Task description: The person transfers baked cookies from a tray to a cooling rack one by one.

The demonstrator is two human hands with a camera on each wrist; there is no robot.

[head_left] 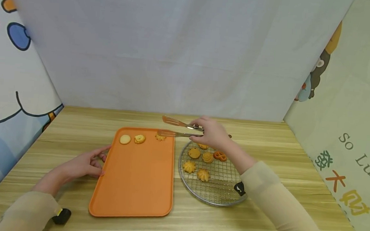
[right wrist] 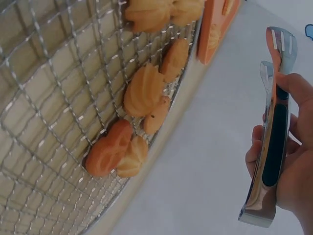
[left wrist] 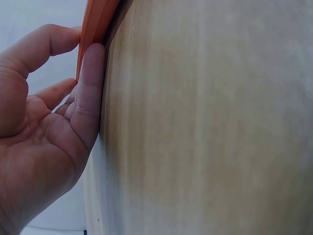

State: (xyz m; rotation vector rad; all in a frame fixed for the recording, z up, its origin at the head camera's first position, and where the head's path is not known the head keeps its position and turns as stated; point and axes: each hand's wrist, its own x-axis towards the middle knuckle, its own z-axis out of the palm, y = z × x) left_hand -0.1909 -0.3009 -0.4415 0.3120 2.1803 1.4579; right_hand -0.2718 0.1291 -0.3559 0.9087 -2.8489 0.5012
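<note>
My right hand (head_left: 212, 133) holds metal tongs (right wrist: 270, 156), their arms apart with nothing between the tips, above the tray's top right corner. Beneath the near tip, a flower-shaped cookie (head_left: 160, 137) lies on the orange tray (head_left: 136, 176). A round cookie (head_left: 125, 139) and a ring-like cookie (head_left: 139, 138) are along the same far edge. At the tray's left edge my left hand (head_left: 85, 163) touches the rim with thumb and fingers; the left wrist view shows this hand (left wrist: 54, 107) against the orange rim (left wrist: 98, 22).
Right of the tray stands a round wire rack (head_left: 222, 188) with several cookies, among them a brown pretzel-shaped one (right wrist: 108, 149). The right forearm passes over the rack's right side. A pale cloth wall (head_left: 175, 58) stands behind the wooden table (head_left: 76, 123).
</note>
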